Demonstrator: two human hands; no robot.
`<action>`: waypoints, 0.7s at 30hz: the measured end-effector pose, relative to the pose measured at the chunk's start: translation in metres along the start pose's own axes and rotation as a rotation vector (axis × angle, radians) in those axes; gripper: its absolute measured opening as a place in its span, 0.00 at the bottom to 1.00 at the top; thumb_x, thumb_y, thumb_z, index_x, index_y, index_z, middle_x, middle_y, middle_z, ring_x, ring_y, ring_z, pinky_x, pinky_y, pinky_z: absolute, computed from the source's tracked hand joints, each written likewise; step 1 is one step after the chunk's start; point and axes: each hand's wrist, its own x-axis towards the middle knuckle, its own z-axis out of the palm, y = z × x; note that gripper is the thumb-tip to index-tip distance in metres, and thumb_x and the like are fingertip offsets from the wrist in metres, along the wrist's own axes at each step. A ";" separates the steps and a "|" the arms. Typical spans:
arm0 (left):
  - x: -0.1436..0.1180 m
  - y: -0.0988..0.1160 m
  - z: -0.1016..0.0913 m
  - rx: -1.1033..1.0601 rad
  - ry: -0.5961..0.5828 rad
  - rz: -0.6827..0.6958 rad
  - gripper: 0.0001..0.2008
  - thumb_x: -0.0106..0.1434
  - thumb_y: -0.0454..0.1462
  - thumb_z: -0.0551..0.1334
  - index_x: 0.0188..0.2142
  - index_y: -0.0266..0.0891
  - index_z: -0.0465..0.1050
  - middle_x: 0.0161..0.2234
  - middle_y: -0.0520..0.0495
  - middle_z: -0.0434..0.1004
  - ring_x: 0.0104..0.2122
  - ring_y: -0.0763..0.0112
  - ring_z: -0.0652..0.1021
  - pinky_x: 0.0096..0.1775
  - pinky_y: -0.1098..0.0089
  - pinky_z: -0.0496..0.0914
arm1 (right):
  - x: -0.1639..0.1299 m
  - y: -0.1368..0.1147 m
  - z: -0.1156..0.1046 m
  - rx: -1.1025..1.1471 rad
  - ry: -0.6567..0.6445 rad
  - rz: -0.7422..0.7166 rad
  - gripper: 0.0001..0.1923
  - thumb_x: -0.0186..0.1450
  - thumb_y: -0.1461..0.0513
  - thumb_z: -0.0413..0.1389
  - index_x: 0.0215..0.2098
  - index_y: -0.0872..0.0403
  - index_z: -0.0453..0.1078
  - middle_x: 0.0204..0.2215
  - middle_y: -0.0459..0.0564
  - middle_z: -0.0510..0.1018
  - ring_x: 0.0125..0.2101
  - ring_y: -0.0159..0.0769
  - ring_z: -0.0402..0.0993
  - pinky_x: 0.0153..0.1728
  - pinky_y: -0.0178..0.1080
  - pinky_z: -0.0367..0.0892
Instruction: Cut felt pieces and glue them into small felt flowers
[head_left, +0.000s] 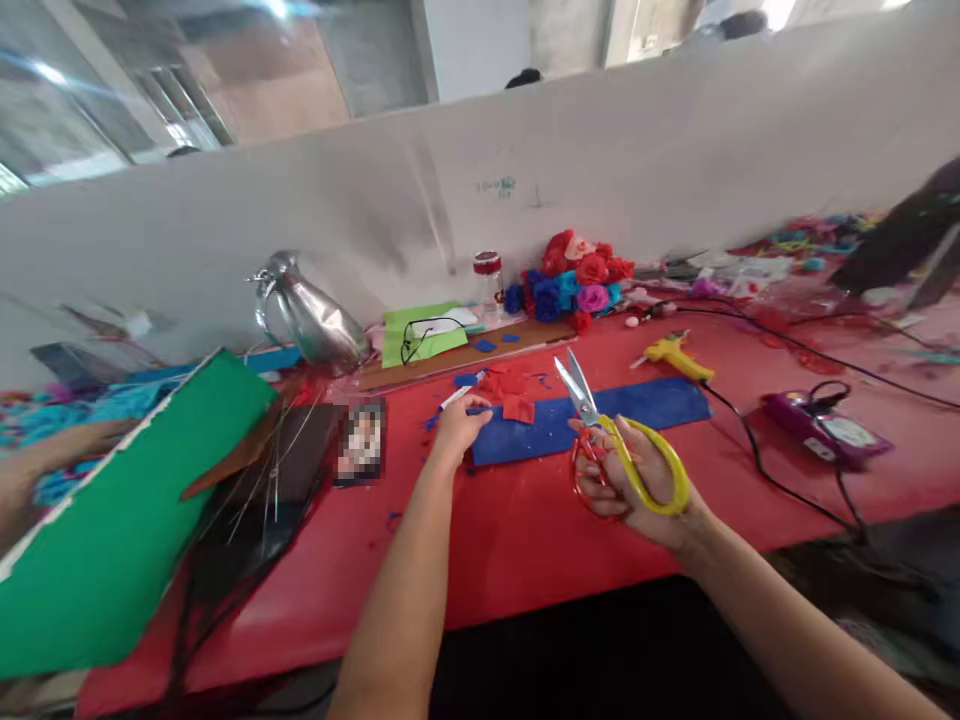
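Note:
My right hand (pixel 637 485) grips yellow-handled scissors (pixel 611 435) with the blades open and pointing up and away, and a red piece is tucked in the same hand under the handles. My left hand (pixel 457 425) reaches forward onto the left end of a blue felt strip (pixel 645 405) lying on the red table (pixel 525 530), its fingers touching a small white piece (pixel 459 395). Red felt cut-outs (pixel 514 390) lie on the strip just right of that hand.
A yellow glue gun (pixel 675 357) with a black cord lies behind the strip. Felt flowers (pixel 574 280), a jar (pixel 487 278) and green sheets (pixel 420 335) stand by the white partition. A large green sheet (pixel 112 530), thin wires and a silver kettle (pixel 307 315) are at left. A purple device (pixel 825 425) is at right.

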 end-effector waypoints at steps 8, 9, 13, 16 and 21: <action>-0.036 0.007 -0.020 0.107 -0.027 0.032 0.14 0.52 0.27 0.61 0.37 0.41 0.78 0.39 0.47 0.80 0.39 0.65 0.76 0.43 0.67 0.68 | -0.030 0.019 0.018 -0.014 0.069 0.073 0.14 0.60 0.50 0.53 0.34 0.51 0.64 0.23 0.46 0.69 0.19 0.29 0.62 0.16 0.30 0.52; -0.044 0.004 -0.023 0.107 -0.039 0.008 0.14 0.52 0.27 0.61 0.37 0.41 0.78 0.39 0.47 0.80 0.38 0.65 0.76 0.42 0.67 0.68 | -0.035 0.023 0.019 -0.027 0.078 0.072 0.14 0.60 0.51 0.53 0.36 0.51 0.64 0.23 0.46 0.70 0.19 0.29 0.62 0.17 0.30 0.53; -0.067 -0.003 -0.028 0.238 -0.053 -0.036 0.12 0.53 0.30 0.62 0.38 0.40 0.78 0.37 0.44 0.79 0.36 0.65 0.76 0.41 0.66 0.69 | -0.050 0.038 0.019 -0.097 0.115 0.043 0.15 0.60 0.51 0.54 0.41 0.51 0.65 0.23 0.46 0.71 0.19 0.29 0.61 0.17 0.31 0.55; -0.068 0.001 -0.015 0.481 0.070 0.056 0.10 0.56 0.35 0.63 0.38 0.39 0.78 0.39 0.39 0.77 0.40 0.60 0.76 0.46 0.61 0.66 | -0.056 0.046 0.020 -0.162 0.139 -0.006 0.18 0.60 0.51 0.55 0.44 0.51 0.65 0.24 0.47 0.72 0.18 0.28 0.60 0.16 0.30 0.53; -0.044 0.020 0.016 0.529 0.028 0.097 0.03 0.51 0.35 0.67 0.28 0.39 0.77 0.34 0.42 0.77 0.38 0.61 0.75 0.44 0.64 0.66 | -0.064 0.052 0.024 -0.248 0.203 -0.061 0.25 0.56 0.50 0.56 0.49 0.52 0.63 0.22 0.44 0.70 0.15 0.26 0.59 0.13 0.29 0.52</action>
